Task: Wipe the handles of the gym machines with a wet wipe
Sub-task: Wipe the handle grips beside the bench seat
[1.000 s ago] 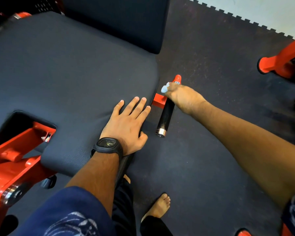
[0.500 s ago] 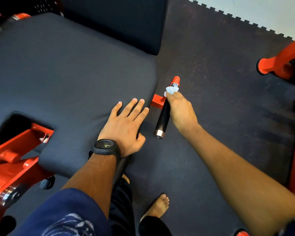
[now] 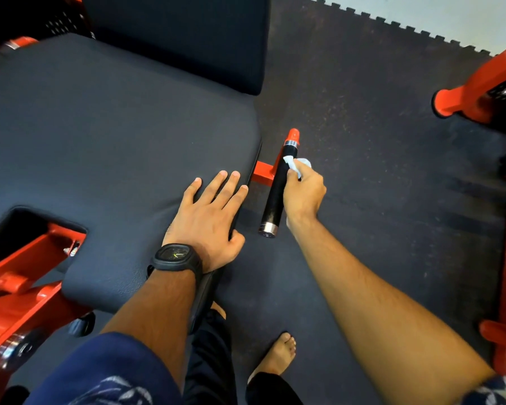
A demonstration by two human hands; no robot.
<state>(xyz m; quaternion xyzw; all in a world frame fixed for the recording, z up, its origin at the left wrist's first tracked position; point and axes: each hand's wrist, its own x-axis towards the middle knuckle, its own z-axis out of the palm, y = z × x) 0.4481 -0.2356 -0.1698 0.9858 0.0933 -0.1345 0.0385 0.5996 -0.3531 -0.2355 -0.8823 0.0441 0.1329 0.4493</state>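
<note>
A black handle (image 3: pixel 276 191) with silver end rings and an orange tip juts from an orange bracket beside the dark seat pad (image 3: pixel 105 135). My right hand (image 3: pixel 303 194) curls round the handle's right side and holds a white wet wipe (image 3: pixel 297 165) against its upper half. A bit of the wipe shows below the wrist too. My left hand (image 3: pixel 209 220), with a black watch on the wrist, lies flat with spread fingers on the pad's right edge.
Orange machine frame parts stand at the lower left (image 3: pixel 18 302) and along the right side (image 3: pixel 497 83). A dark backrest (image 3: pixel 187 33) rises behind the seat. Speckled rubber floor (image 3: pixel 377 159) surrounds the handle. My bare foot (image 3: pixel 278 355) is below.
My right hand has slid with the wipe from the handle's orange tip down along the black grip toward me. My left hand stays flat on the pad.
</note>
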